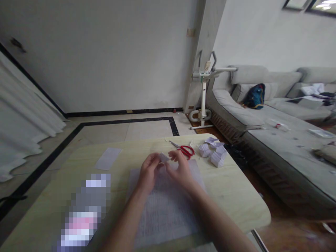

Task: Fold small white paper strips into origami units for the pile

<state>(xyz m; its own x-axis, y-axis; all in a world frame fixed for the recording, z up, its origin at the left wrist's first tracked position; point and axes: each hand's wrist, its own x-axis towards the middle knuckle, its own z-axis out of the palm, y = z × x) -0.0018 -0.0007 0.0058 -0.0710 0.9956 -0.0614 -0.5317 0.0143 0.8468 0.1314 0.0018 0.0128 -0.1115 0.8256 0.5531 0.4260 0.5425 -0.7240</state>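
Note:
A small folded piece of paper [164, 158] is between my two hands, above a large printed sheet [165, 210] lying on the table. The fingers of my left hand [150, 170] are closed on the paper's left side. On the other side, the curved fingers and thumb of my right hand [181, 169] meet its right edge; the exact contact is blurred. Just beyond my right hand lie red-handled scissors [187, 151], blades pointing away to the left. Several folded paper pieces [218, 156] with printed lines sit to the right of them.
The pale wooden table [236, 196] has rounded corners. A blank-looking paper slip [108, 158] lies at its left, with a pixelated object [85, 213] nearer to me. To the right stands a grey sofa [288, 147] with a blue backpack [256, 96]; a white exercise machine [203, 91] stands behind.

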